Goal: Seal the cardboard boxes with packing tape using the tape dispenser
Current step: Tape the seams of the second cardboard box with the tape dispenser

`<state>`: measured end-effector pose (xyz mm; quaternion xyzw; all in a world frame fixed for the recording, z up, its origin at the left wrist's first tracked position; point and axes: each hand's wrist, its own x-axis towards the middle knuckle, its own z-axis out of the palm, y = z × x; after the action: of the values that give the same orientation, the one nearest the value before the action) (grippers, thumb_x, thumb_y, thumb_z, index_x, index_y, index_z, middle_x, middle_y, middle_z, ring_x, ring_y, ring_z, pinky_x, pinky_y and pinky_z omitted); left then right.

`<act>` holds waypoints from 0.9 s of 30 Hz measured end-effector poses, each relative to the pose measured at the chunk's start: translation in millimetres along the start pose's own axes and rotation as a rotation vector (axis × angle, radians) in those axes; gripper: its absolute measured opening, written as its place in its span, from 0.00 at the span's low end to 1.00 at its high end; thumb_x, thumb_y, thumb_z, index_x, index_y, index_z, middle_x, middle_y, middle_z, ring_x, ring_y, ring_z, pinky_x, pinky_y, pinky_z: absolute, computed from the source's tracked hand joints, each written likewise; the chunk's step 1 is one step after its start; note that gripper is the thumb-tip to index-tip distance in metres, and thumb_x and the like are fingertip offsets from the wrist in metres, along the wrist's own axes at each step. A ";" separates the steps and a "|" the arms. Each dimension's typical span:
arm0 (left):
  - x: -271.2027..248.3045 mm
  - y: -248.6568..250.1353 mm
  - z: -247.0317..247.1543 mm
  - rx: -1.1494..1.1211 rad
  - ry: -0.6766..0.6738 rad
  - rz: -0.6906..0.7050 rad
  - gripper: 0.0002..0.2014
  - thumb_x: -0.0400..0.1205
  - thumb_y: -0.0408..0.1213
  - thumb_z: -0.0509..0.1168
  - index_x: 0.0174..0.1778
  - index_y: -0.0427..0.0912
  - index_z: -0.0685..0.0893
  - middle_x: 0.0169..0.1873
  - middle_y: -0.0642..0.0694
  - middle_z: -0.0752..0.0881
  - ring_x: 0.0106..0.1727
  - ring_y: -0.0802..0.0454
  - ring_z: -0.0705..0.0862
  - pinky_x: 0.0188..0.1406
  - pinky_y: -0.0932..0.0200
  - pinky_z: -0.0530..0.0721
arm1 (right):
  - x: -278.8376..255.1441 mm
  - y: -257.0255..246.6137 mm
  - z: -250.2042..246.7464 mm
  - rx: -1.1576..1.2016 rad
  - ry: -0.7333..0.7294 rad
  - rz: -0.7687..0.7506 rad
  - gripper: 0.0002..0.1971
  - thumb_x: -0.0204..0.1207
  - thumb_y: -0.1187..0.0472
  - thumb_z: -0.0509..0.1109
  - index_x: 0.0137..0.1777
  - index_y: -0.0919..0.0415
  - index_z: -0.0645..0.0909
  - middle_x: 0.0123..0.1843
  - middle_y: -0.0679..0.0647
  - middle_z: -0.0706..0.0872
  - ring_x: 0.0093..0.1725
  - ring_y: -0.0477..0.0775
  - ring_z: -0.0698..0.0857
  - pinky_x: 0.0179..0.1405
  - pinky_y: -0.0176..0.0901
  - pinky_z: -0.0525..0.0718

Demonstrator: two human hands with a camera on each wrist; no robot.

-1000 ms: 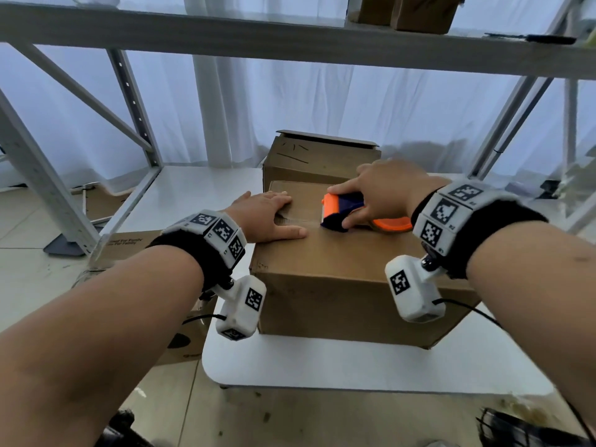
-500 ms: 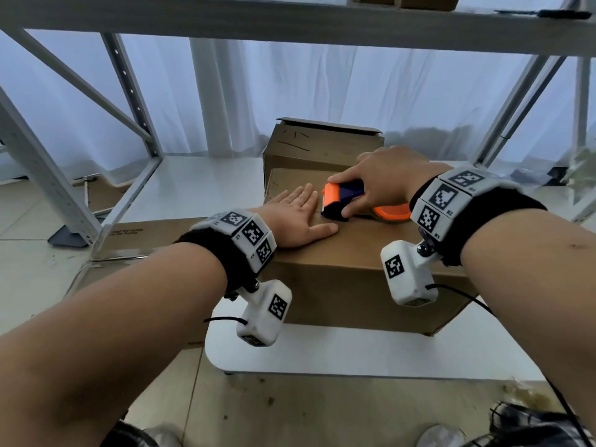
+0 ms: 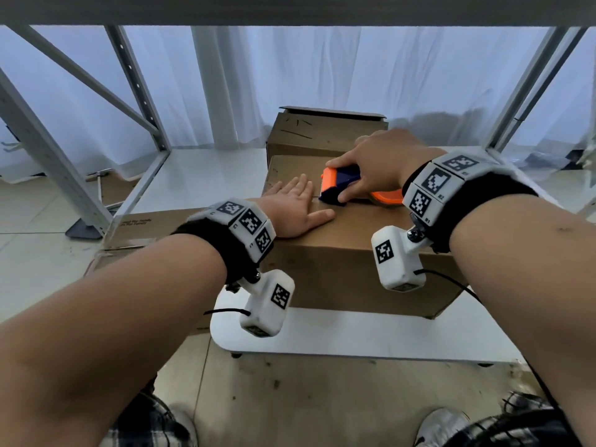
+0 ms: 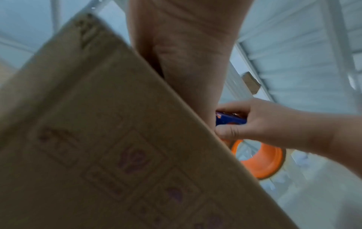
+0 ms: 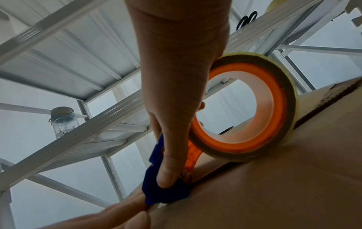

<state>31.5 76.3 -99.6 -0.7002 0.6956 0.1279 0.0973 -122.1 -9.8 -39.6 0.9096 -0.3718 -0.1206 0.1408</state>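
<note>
A brown cardboard box point(image 3: 348, 269) stands on the white table point(image 3: 354, 333). My left hand point(image 3: 295, 209) lies flat on the box's top, fingers straight, palm down point(image 4: 186, 54). My right hand point(image 3: 377, 166) grips the orange and blue tape dispenser point(image 3: 342, 185), which sits on the box top just right of the left fingers. In the right wrist view the thumb presses the blue dispenser point(image 5: 164, 190) and its tape roll point(image 5: 246, 106) touches the box point(image 5: 274, 193) along the flap seam. The left wrist view shows the box side point(image 4: 107, 155) and the dispenser point(image 4: 229, 120).
A second cardboard box point(image 3: 325, 130) stands behind the first. Flat cardboard point(image 3: 151, 224) lies left of the table on the floor. Grey shelf uprights point(image 3: 48, 156) rise at both sides, and a shelf beam point(image 3: 290, 9) runs overhead. White curtains hang behind.
My left hand slid along the box top toward me and to the right, ending beside the dispenser. The head view tilted down. The right hand stayed on the dispenser.
</note>
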 end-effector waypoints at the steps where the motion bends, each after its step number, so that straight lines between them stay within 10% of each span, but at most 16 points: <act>1: 0.3 0.7 0.7 -0.012 0.017 0.006 0.41 0.83 0.65 0.41 0.84 0.41 0.40 0.84 0.44 0.40 0.84 0.52 0.40 0.81 0.52 0.39 | -0.5 -0.3 0.0 -0.005 0.003 0.002 0.38 0.67 0.23 0.62 0.78 0.30 0.61 0.69 0.52 0.77 0.67 0.60 0.76 0.55 0.50 0.73; 27: -2.2 -71.0 0.0 -0.043 0.158 0.040 0.40 0.79 0.68 0.49 0.84 0.52 0.50 0.84 0.51 0.53 0.84 0.52 0.49 0.81 0.45 0.42 | 23.2 -46.5 -25.2 0.015 0.035 -0.079 0.36 0.69 0.26 0.63 0.78 0.32 0.63 0.68 0.50 0.78 0.67 0.57 0.76 0.59 0.53 0.71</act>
<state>102.3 79.3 -101.9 -0.6958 0.7122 0.0892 0.0244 -67.9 9.7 -34.9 0.9266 -0.3341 -0.1074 0.1353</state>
